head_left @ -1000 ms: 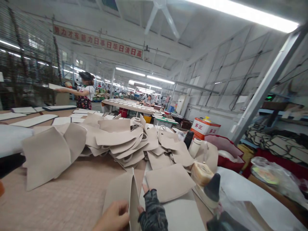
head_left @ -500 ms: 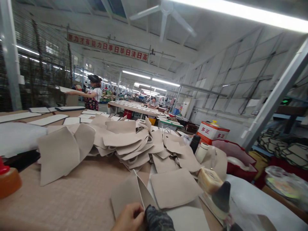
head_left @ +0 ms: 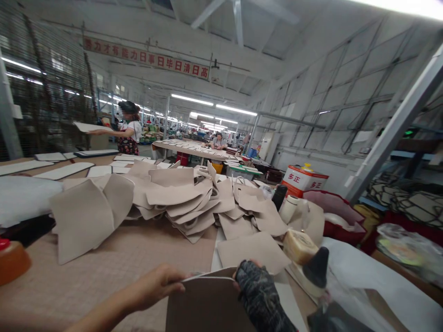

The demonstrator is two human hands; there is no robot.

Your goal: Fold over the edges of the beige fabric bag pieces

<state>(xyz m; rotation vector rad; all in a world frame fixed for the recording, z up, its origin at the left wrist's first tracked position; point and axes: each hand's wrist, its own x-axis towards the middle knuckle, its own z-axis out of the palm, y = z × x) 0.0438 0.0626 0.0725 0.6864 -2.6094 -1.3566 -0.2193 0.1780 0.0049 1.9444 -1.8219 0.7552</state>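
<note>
- Gripping the top edge of a beige fabric piece [head_left: 211, 302] at bottom centre: bare left hand [head_left: 155, 286], fingers closed over its left corner; gloved right hand [head_left: 258, 288], apparently pinching its right corner.
- Right of the hands: dark-capped bottle [head_left: 313, 274].
- Mid-frame: heap of beige pieces [head_left: 180, 198] on the table [head_left: 104, 272].
- Upper left: a person [head_left: 126, 131] carrying a board.

Bare left hand [head_left: 157, 282] and gloved right hand [head_left: 258, 290] raised, fingers curled.
</note>
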